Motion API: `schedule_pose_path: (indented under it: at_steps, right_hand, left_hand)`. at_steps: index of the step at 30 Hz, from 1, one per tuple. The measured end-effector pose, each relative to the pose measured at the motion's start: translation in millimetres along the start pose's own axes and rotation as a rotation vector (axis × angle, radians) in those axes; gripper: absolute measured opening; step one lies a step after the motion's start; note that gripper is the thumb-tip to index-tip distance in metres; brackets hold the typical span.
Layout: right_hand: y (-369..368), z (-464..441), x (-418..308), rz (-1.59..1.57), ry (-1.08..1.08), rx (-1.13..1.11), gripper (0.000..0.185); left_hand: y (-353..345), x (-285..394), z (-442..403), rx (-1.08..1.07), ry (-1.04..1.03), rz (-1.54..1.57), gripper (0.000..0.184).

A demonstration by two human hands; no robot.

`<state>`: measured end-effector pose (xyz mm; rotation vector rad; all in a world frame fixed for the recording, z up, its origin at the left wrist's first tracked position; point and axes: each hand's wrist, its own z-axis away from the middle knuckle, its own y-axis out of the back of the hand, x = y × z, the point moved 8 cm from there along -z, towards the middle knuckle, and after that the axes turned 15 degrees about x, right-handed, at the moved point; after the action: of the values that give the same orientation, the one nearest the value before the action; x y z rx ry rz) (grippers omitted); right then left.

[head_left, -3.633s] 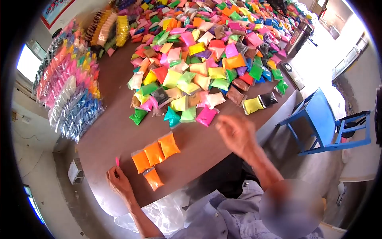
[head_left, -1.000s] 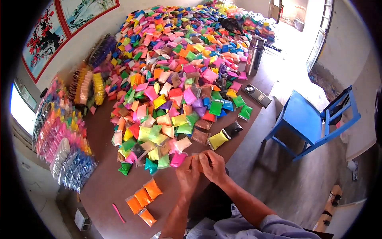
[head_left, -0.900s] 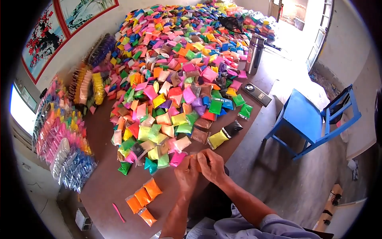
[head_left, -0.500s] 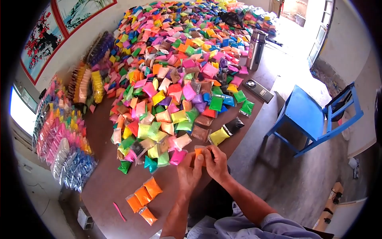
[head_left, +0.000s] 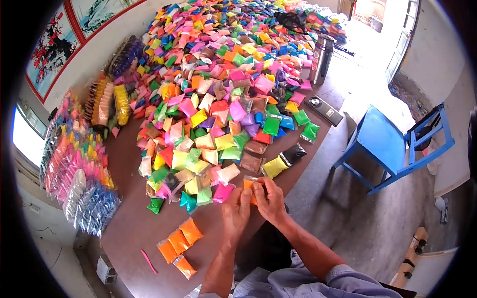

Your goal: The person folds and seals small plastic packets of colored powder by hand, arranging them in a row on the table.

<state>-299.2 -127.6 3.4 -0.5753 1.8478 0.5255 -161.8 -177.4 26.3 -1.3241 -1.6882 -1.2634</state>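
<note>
Between my two hands, at the front edge of the table, is a small clear plastic packet with orange contents [head_left: 248,184]. My left hand [head_left: 235,211] is closed at the packet's left side, its thumb raised against it. The fingers of my right hand [head_left: 271,201] pinch the packet from the right. Its lower part is hidden behind the fingers. On the table to the left lie several similar orange packets [head_left: 190,231], and beside them a thin pink strip [head_left: 149,261]. A magenta packet [head_left: 223,192] lies just beyond my left hand.
A large heap of coloured packets [head_left: 213,99] covers much of the brown table [head_left: 130,218]. A steel flask [head_left: 322,59] and a small scale [head_left: 323,109] stand near its right edge. Bundled packets [head_left: 79,169] hang at the left. A blue chair [head_left: 380,136] stands right.
Both hands stay in nearly the same place. The orange packet sits slightly differently in the fingers, with more of its upper part showing.
</note>
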Motion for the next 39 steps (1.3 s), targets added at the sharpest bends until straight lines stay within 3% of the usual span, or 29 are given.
schedule_pose_path:
  at_steps: [5, 11, 13, 17, 25, 27, 31, 36, 39]
  right_hand:
    - [2.4, 1.5, 2.5, -0.058, 0.048, 0.027, 0.02]
    - [3.3, 0.2, -1.8, -0.069, -0.016, 0.009, 0.023]
    - [0.6, 0.2, 0.9, -0.069, -0.071, -0.013, 0.024]
    - [-7.0, 0.2, 8.6, -0.042, -0.158, -0.078, 0.022]
    - [1.9, -1.5, 4.9, -0.12, -0.036, 0.018, 0.015]
    - [-0.6, -0.3, 2.7, -0.141, 0.05, -0.003, 0.014]
    - [-2.0, 2.1, -1.2, -0.092, 0.025, -0.085, 0.017]
    - [-7.7, 4.3, 6.3, -0.125, -0.128, -0.149, 0.02]
    - [-6.2, 2.9, 1.4, -0.094, -0.092, -0.152, 0.021]
  left_hand:
    - [-5.9, -1.5, -0.2, -0.069, 0.121, 0.128, 0.033]
    - [-4.9, -12.4, -1.1, -0.02, 0.103, 0.149, 0.024]
    - [2.6, -1.5, -2.4, 0.04, -0.038, 0.036, 0.02]
    - [9.5, 12.2, -0.9, 0.107, -0.13, -0.044, 0.021]
    - [0.5, 13.0, -1.3, 0.036, 0.011, 0.11, 0.029]
    - [-2.1, -1.9, -0.7, 0.013, 0.079, 0.158, 0.029]
    - [-0.9, -14.9, -2.3, -0.004, 0.189, 0.209, 0.022]
    - [5.2, -14.0, -3.3, 0.028, 0.08, 0.155, 0.026]
    - [7.0, -8.9, -2.1, 0.051, 0.015, 0.077, 0.026]
